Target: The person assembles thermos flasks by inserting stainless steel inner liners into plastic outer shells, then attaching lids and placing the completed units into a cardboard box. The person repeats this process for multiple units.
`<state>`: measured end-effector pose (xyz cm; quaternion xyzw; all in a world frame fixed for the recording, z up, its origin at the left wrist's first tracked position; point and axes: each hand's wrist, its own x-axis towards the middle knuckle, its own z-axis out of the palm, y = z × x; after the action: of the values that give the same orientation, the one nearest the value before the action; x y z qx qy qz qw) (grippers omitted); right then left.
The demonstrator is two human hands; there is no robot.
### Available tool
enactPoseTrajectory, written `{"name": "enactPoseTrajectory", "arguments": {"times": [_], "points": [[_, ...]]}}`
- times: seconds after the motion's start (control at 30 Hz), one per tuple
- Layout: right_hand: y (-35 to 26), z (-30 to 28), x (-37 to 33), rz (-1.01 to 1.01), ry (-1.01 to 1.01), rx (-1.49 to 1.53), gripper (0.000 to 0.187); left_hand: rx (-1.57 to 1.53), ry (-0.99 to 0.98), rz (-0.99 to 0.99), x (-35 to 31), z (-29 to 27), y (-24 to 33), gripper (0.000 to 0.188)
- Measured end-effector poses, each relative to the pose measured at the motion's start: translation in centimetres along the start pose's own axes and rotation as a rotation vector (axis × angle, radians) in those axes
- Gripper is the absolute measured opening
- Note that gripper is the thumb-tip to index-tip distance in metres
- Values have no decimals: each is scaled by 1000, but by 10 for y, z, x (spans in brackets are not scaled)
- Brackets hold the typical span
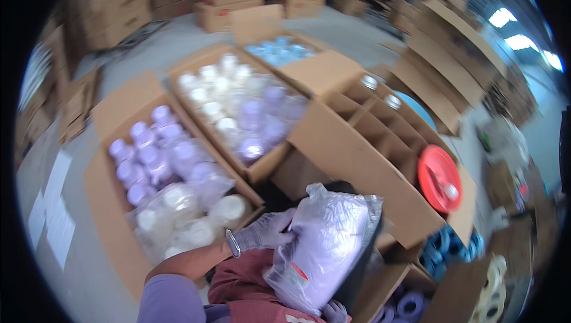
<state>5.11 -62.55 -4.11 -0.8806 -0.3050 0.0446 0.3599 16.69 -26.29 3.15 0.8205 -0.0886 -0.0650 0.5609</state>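
Observation:
A large rounded lilac plastic container point(333, 234) in a clear plastic bag leans over my lap, with a small red label near its lower left. My left hand point(270, 231), in a pale grey glove, grips the upper left side of the bag. At the container's lower end is my right hand point(336, 312), also gloved; only part of it shows, and its fingers are mostly hidden. Left of my lap, an open carton point(217, 150) holds lilac bottle-shaped pieces point(153, 159) and bagged white round pieces point(199, 231).
A second carton holds white point(214, 109) and lilac pieces point(253, 115); pale blue pieces point(279, 51) fill one behind it. To the right stands a divided carton point(380, 127) with a red round lid point(439, 179) on its edge. Blue rings point(443, 249) and purple rings point(410, 304) lie lower right.

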Motion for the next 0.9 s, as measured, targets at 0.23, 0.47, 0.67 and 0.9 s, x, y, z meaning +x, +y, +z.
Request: {"name": "enactPoseTrajectory", "arguments": {"times": [0.23, 0.47, 0.67, 0.9], "points": [[-81, -47, 131, 219, 233, 559, 30, -295, 250, -52, -160, -3, -62, 20], [-132, -40, 300, -377, -18, 159, 47, -1107, 943, 333, -194, -59, -95, 28], [39, -221, 344, -330, 743, -536, 39, 55, 1536, -338, -251, -139, -176, 25], [12, -191, 343, -79, 554, 144, 41, 616, 788, -917, -235, -158, -211, 44]]}}
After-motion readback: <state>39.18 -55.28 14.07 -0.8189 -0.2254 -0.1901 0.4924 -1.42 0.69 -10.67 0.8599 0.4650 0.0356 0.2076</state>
